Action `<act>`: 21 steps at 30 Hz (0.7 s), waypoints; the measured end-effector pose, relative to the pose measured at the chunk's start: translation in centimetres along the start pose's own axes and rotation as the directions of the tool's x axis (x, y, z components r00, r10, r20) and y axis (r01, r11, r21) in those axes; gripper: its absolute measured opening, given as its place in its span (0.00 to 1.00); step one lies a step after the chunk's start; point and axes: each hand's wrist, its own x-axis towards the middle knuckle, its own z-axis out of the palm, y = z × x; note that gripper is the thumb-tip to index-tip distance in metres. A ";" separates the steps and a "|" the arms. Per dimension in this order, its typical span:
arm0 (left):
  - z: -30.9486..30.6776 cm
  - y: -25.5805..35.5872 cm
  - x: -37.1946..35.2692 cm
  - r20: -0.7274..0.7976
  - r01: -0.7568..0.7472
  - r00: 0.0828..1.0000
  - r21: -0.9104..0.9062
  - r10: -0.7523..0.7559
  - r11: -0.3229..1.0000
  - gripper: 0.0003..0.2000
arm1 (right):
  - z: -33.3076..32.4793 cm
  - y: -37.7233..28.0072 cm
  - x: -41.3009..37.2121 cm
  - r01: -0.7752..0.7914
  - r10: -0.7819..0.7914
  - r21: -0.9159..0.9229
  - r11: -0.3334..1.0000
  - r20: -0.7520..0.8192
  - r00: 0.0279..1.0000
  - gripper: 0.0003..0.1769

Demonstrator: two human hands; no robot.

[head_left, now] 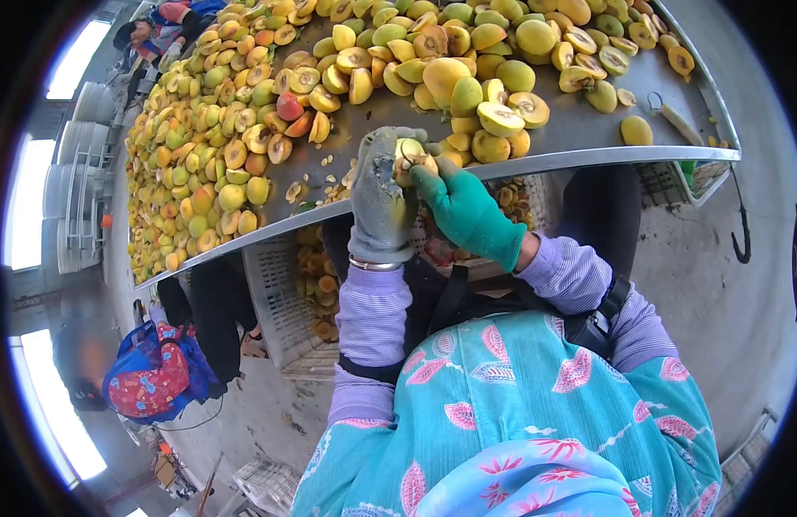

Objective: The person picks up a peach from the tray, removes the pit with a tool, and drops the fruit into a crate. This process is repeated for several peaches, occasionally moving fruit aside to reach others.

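Above the table's near edge, my left hand (383,185), in a dirty grey glove, is closed around a cut yellow peach (409,151) with its pale flesh showing. My right hand (472,211), in a green glove, is closed with its fingertips against the same peach. A thin, dark, curved wire (404,157) crosses the cut face, and it looks like the loop of a pitting knife; its handle is hidden in my right hand. Just beyond my hands lie halved peaches (500,119) with brown pit centres.
A metal table (588,138) with a raised rim bears a large heap of peaches (217,155). At right lie a wire-loop tool (678,123) and a single peach (636,131). Below stands a white crate (278,302) of fruit. Co-workers (149,379) sit at left. A black hook (743,233) hangs at right.
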 end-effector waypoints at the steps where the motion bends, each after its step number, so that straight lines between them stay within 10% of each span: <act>1: 0.6 -0.4 -0.2 0.016 0.017 1.000 -0.054 -0.016 0.998 0.12 | 0.1 0.7 -0.2 -0.009 0.008 0.053 0.999 0.006 1.000 0.25; 6: 1.9 0.8 -0.4 0.098 0.388 0.890 -0.676 -0.445 0.626 0.20 | -2.0 -1.4 -2.1 -0.039 0.040 -0.168 0.985 0.002 0.999 0.25; 9: 1.8 1.5 -0.4 0.077 0.406 0.898 -0.526 -0.434 0.748 0.26 | -1.7 -0.3 -2.0 -0.015 0.024 -0.186 0.982 0.043 0.999 0.22; 12: 1.3 1.2 -0.1 0.179 0.491 0.820 -0.709 -0.544 0.507 0.24 | -1.1 0.1 -1.8 -0.010 0.013 -0.037 0.999 0.074 0.997 0.23; 18: 1.9 1.7 -0.3 -0.001 0.364 0.894 -0.583 -0.449 0.726 0.23 | -1.3 -3.4 -1.9 -0.535 0.412 0.299 0.790 0.388 0.824 0.30; 21: 2.3 1.4 -0.2 0.056 0.456 0.807 -0.692 -0.588 0.559 0.20 | -0.6 -1.2 -1.5 -0.485 0.325 0.424 0.765 0.396 0.859 0.31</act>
